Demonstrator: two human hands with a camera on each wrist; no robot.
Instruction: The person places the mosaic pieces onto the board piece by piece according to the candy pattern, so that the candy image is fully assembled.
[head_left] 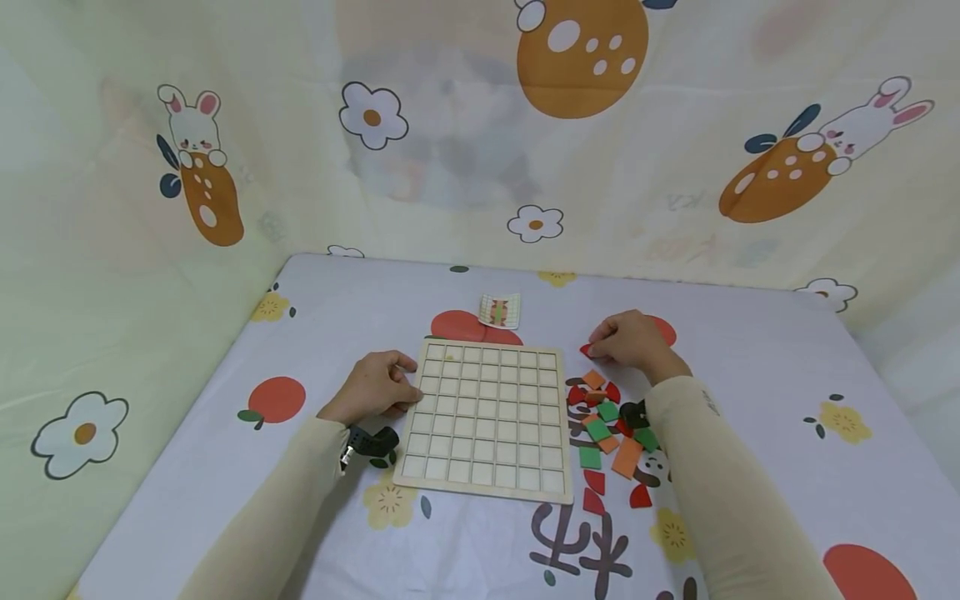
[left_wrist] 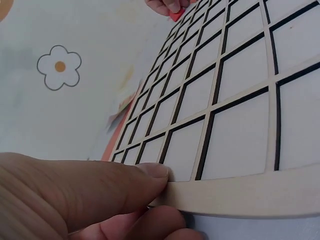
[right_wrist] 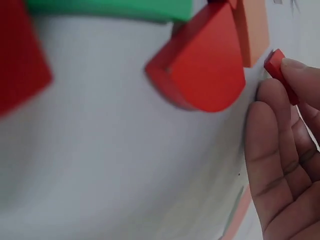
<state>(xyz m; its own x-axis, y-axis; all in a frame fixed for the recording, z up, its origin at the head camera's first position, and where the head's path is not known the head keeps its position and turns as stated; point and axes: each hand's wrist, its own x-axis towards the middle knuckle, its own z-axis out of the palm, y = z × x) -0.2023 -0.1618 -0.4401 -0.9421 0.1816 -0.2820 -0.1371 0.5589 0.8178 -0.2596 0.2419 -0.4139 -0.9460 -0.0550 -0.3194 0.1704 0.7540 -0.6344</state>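
Note:
A wooden grid board [head_left: 480, 492] lies flat with no blocks in its square cells. My left hand [head_left: 377, 385] holds its left edge; in the left wrist view the thumb [left_wrist: 145, 175] lies on the wooden rim [left_wrist: 240, 199] with curled fingers below. Beyond the board's upper right corner, my right hand [head_left: 630, 340] pinches a small red block [right_wrist: 275, 65] between thumb and fingers, low over the cloth. Part of that block is covered by the fingertips. Nearer than this hand lie loose blocks, among them a red quarter-round block [right_wrist: 205, 70] and a green square [head_left: 590, 457].
A small printed card [head_left: 510, 312] with a coloured grid pattern lies behind the board. Orange blocks [head_left: 627, 457] and other red and green pieces are scattered right of the board, beside the right forearm. Patterned cloth covers the table and hangs as walls behind it.

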